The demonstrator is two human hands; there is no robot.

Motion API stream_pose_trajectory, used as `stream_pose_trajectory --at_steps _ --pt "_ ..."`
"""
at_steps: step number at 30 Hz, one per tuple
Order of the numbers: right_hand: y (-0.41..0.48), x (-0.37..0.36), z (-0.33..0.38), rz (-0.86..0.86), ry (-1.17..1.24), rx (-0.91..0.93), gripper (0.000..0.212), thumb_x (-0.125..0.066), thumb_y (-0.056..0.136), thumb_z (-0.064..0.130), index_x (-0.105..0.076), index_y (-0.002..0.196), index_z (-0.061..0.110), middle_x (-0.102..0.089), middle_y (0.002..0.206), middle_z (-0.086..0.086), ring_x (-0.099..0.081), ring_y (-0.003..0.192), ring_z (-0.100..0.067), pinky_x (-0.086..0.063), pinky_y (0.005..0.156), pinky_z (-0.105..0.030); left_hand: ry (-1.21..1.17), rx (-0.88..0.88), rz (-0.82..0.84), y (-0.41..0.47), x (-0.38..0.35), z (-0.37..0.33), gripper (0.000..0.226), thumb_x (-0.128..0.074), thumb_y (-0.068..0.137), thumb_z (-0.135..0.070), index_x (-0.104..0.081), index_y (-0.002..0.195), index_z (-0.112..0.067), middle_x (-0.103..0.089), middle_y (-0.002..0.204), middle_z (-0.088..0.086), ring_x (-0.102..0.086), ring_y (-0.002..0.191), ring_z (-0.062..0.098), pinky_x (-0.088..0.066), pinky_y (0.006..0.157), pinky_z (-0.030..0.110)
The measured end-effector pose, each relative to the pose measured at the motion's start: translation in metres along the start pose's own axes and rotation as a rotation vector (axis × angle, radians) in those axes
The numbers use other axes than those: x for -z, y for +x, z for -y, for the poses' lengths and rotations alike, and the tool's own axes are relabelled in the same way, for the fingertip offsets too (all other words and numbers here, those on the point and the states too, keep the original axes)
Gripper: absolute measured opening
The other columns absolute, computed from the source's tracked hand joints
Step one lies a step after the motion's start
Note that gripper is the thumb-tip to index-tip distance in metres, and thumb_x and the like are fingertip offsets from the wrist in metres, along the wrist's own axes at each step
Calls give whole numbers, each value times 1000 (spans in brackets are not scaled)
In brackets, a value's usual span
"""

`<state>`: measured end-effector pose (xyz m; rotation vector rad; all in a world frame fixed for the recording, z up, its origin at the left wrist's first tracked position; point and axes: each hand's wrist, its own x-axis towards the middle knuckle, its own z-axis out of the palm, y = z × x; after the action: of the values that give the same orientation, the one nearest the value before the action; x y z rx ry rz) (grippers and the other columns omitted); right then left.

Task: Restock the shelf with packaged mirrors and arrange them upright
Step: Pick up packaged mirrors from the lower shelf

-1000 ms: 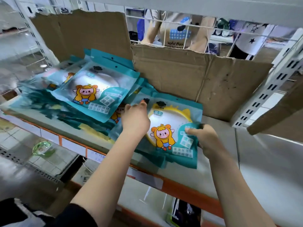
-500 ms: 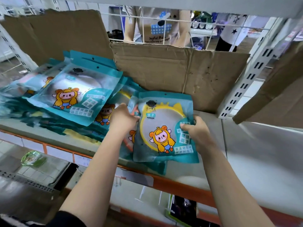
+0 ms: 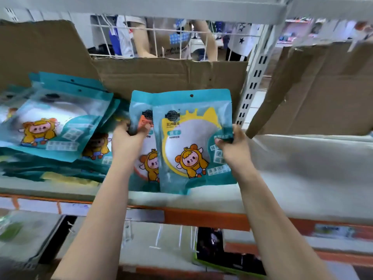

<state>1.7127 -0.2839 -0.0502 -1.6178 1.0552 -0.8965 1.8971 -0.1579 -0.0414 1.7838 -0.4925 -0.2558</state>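
Scene: a store shelf (image 3: 282, 178) is seen from above the person's forearms, with torn cardboard (image 3: 171, 77) lining its back.
Front packet (image 3: 193, 142): a teal packaged mirror with a yellow rim and a cartoon figure is held upright, its bottom edge at or just above the shelf surface near the front lip.
Second packet (image 3: 141, 122): an orange-rimmed mirror packet is stood just behind and to the left of the first, partly overlapped by it.
Right hand (image 3: 232, 146): the front packet's right edge is pinched between thumb and fingers.
Left hand (image 3: 127, 140): the fingers are curled round the second packet's left edge, the thumb pressed on its face.
Loose pile (image 3: 56, 126): more teal packets are lying flat and slanted at the left, not yet stood up.
Step in hand: two packets are being stood up together at the right of the pile.
Next move, as judged: the pair needs to be pushed back against the cardboard so that it is supported, and released gently, since thin packets are likely to topple forward.
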Motion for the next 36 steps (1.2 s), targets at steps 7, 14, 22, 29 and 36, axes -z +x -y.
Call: stream_pose_trajectory --at_steps 7,14,22,29,36 --pt "-10 92 -19 -79 32 -37 27 -59 86 -2 -51 103 17 -62 97 -4 -61 84 -17 -52 78 -35 -178 -22 15 -50 -68 -27 11 -66 86 -21 -55 88 -19 -60 84 -6 -55 76 9 -42 69 20" --pt "-26 262 -61 -196 65 -89 21 -57 90 2 -51 95 21 -61 88 -4 -60 79 -21 -52 74 -41 -397 13 80 -129 -197 -58 22 -68 84 -12 -50 75 -22 -58 75 -10 -53 68 4 -40 58 7" --pt "-66 433 -116 -443 140 -164 25 -56 89 -1 -49 88 23 -60 84 -5 -59 70 -20 -53 71 -39 -479 172 342 -226 -340 -81 18 -72 80 -17 -56 75 -23 -65 78 -6 -62 82 19 -45 78 28" --pt "-96 523 -147 -623 218 -206 24 -55 89 -3 -47 91 20 -59 86 -3 -61 67 -14 -52 59 -31 -500 65 518 -298 -423 -121 24 -65 85 -7 -51 73 -23 -63 79 -5 -58 71 9 -44 69 22" --pt "-103 593 -171 -767 214 -244 24 -57 90 0 -49 87 23 -61 88 -5 -63 72 -18 -54 64 -35 -525 37 647 -339 -507 -147 18 -67 83 -7 -56 77 -21 -65 81 -6 -61 74 7 -47 68 18"
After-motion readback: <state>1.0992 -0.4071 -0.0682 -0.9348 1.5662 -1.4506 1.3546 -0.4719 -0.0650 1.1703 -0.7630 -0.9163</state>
